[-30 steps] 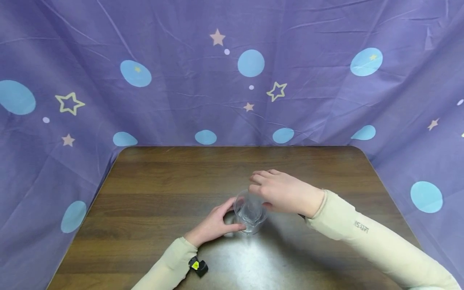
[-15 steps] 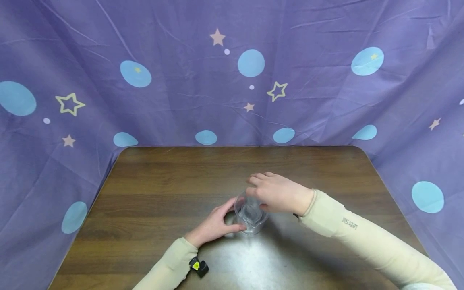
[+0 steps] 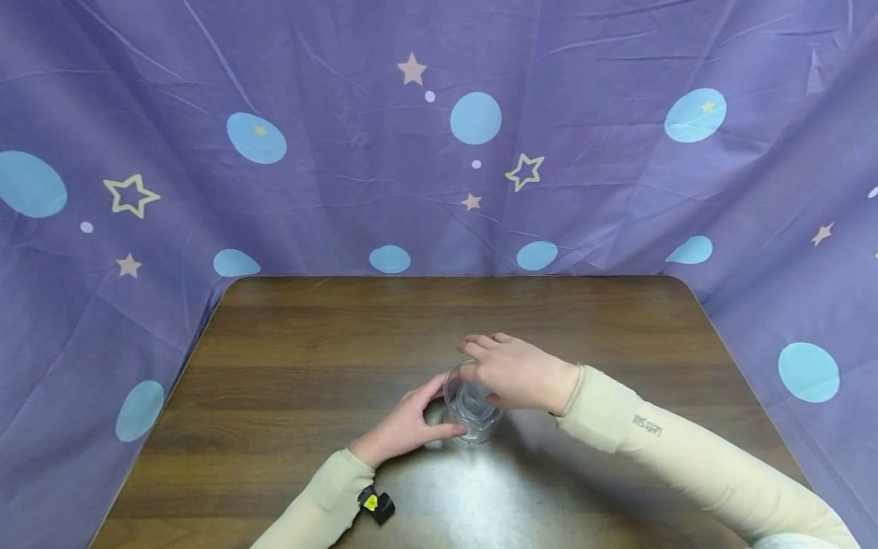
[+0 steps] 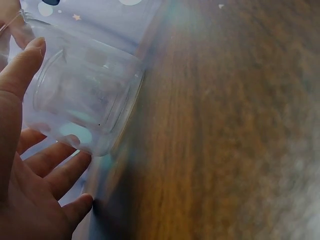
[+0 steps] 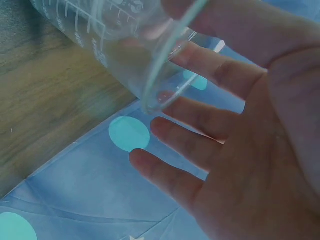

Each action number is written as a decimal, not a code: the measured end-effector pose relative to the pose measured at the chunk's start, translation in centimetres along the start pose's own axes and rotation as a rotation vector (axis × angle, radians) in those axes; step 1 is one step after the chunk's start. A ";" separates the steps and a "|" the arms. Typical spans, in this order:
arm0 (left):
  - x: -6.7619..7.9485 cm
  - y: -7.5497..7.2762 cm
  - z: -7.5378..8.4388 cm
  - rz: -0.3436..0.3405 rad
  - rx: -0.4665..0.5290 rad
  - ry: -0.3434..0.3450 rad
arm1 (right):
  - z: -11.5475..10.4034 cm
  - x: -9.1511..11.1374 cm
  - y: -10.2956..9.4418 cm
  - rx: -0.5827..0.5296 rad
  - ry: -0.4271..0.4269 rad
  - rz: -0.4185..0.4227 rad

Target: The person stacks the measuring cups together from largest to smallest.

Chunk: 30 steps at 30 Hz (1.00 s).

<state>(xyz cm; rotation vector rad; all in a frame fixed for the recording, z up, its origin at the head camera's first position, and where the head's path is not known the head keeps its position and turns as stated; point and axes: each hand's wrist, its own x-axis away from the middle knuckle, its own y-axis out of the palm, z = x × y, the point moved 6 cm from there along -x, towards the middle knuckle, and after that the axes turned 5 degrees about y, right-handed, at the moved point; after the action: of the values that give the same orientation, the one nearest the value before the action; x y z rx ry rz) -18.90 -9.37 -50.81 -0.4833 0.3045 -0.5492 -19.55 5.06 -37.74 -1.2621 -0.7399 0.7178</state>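
Note:
A large clear beaker (image 3: 476,433) with white measuring marks stands upright on the wooden table. My left hand (image 3: 402,428) holds its left side, thumb on the near wall and fingers round the far side. Within it sits a smaller clear beaker (image 4: 82,97), its outline faint through the wall. Over the mouth of the large beaker is my right hand (image 3: 523,374). Its thumb and index finger reach inside the rim (image 5: 150,95) and appear to pinch the smaller beaker's edge; the other fingers spread outside. Whether the smaller beaker touches the bottom I cannot tell.
The brown wooden table (image 3: 309,335) has rounded far corners. A purple curtain (image 3: 343,152) with stars and blue spots hangs behind it and along both sides. A black strap piece with a yellow mark (image 3: 373,503) sits at the left wrist.
My right hand has moved a little left and down, bringing the smaller beaker deeper into the large one. My left hand has stayed in place on the large beaker.

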 end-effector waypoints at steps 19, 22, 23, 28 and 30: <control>0.1 -0.1 0.0 0.018 -0.024 0.007 | -0.5 -0.5 1.2 0.093 -0.010 0.039; 0.1 -0.1 0.0 0.015 -0.025 0.005 | -0.5 -0.5 1.3 0.098 -0.011 0.039; 0.1 -0.1 0.0 0.015 -0.025 0.003 | -0.5 -0.6 1.3 0.101 -0.012 0.039; 0.1 -0.1 0.0 0.014 -0.026 -0.007 | -0.5 -0.6 1.3 0.105 -0.022 0.047; 0.1 -0.1 0.0 0.014 -0.025 -0.010 | -0.5 -0.6 1.3 0.106 -0.027 0.056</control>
<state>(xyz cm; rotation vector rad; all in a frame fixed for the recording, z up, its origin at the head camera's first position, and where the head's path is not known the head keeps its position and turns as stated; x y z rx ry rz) -18.86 -9.50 -50.76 -0.5074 0.3048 -0.5293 -19.56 4.50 -39.16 -1.1824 -0.6812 0.8110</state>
